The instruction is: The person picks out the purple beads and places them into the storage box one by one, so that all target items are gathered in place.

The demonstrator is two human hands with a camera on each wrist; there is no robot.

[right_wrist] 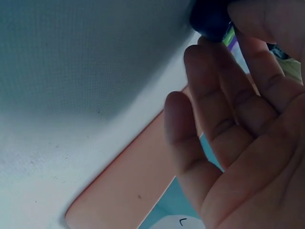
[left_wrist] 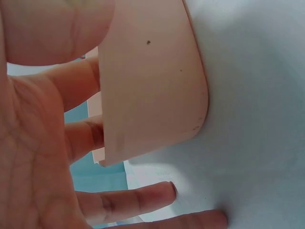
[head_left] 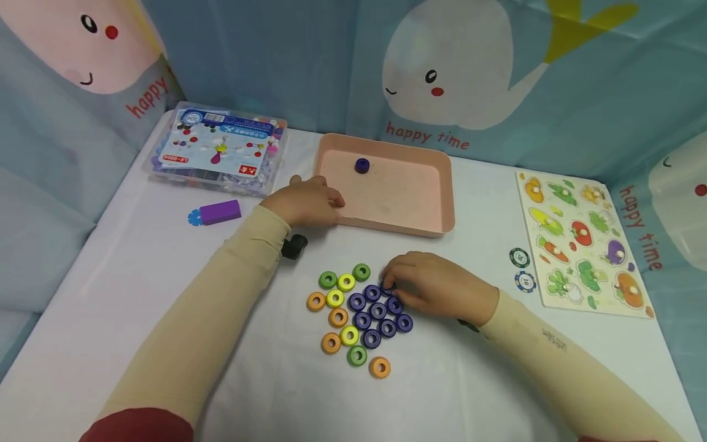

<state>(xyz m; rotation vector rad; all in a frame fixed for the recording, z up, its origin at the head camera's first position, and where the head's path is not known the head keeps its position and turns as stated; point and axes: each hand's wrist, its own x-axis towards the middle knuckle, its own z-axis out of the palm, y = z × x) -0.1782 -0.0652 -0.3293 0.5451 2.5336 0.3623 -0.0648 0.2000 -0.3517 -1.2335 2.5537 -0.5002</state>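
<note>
My left hand [head_left: 308,202] grips the pink tray [head_left: 393,228] at its near left corner. In the left wrist view the thumb lies outside the tray wall [left_wrist: 152,86], two fingers reach over the rim, and the other two extend beside the corner. My right hand [head_left: 436,282] pinches a dark purple ring bead [right_wrist: 209,21] between thumb and fingertips, at the top right of a cluster of purple ring beads [head_left: 378,311] on the table. One purple bead [head_left: 362,166] sits inside the tray near its back left.
Yellow beads [head_left: 335,299], orange beads [head_left: 339,317] and green beads [head_left: 357,355] lie left of and below the purple ones. A clear parts box [head_left: 221,147] and purple block [head_left: 220,212] are at left. Two chips [head_left: 520,258] and a vegetable puzzle board [head_left: 580,239] lie at right.
</note>
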